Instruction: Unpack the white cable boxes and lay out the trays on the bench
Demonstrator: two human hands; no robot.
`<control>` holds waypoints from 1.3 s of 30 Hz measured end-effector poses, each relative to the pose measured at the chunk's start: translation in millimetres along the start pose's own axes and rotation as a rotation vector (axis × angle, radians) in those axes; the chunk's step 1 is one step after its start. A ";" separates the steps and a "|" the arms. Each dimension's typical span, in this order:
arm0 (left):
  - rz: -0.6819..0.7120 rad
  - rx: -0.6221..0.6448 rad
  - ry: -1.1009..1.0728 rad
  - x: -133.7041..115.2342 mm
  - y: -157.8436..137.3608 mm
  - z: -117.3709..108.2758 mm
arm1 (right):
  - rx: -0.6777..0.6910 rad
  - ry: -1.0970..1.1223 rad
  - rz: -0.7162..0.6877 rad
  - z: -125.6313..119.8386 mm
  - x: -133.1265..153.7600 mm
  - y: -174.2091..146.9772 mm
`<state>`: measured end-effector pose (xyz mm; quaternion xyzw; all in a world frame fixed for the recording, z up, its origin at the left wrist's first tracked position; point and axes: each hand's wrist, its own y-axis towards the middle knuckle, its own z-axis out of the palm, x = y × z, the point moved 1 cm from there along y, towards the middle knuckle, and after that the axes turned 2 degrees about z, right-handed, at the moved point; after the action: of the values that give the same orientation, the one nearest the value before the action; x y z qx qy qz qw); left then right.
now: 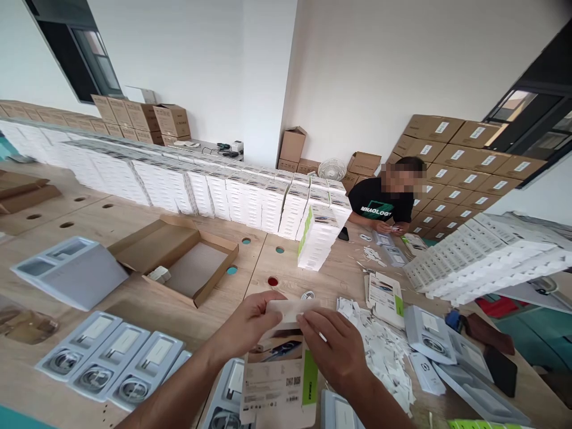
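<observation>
In front of me is a printed product box (270,384) with a picture of a cable and a green strip. My left hand (257,325) grips its white top flap (290,308) between thumb and fingers. On the other side, my right hand (335,345) pinches the flap's right edge. Below the box, a grey plastic tray (227,390) with a coiled cable is partly covered. Another tray (335,414) shows under my right forearm. Several filled trays (125,357) with white adapters and coiled cables lie in a row to the left.
An open brown carton (214,271) lies beyond my left hand, beside stacked empty trays (67,268). Paper slips (384,351) pile up at right, near flat printed boxes (384,298). Long stacks of white boxes (241,196) line the table. A co-worker (382,196) sits across.
</observation>
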<state>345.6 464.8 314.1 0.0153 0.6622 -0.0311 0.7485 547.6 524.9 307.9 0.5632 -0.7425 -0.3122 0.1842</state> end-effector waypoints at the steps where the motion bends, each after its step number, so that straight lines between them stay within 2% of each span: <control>1: 0.006 -0.012 0.009 0.4 -0.8 0.8 | -0.004 0.006 0.020 0.3 0.5 2.7; 3: 0.010 -0.051 0.038 2.4 -2.4 1.1 | -0.016 0.031 0.091 -0.1 0.5 8.1; 6: 0.003 -0.083 0.082 7.1 -5.1 -0.9 | -0.026 0.126 0.284 -4.4 -3.6 14.0; 10: 0.015 -0.063 0.165 10.4 -8.9 -2.3 | 0.120 0.408 0.552 -10.6 -10.2 13.6; 13: 0.023 -0.043 0.182 9.2 -10.4 0.5 | 0.195 0.541 0.665 -12.6 -11.2 10.4; 17: 0.074 -0.063 0.263 7.9 -10.5 4.2 | 0.198 0.589 0.726 -12.9 -10.5 9.6; 23: 0.120 -0.116 0.395 13.3 -10.9 4.6 | 0.167 0.583 0.730 -16.1 -11.7 15.3; 31: 0.152 -0.171 0.421 15.5 -9.7 8.6 | 0.172 0.659 0.843 -18.9 -12.0 22.6; 36: 0.182 -0.149 0.408 13.9 -6.3 7.9 | 0.261 0.865 0.991 -18.7 -15.7 27.5; 39: 0.171 -0.111 0.361 11.1 -3.6 7.9 | 0.289 1.027 1.014 -14.8 -19.9 27.6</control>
<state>354.6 460.4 304.1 0.0356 0.7827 0.0724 0.6171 542.9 544.7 338.9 0.2445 -0.7658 0.2154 0.5544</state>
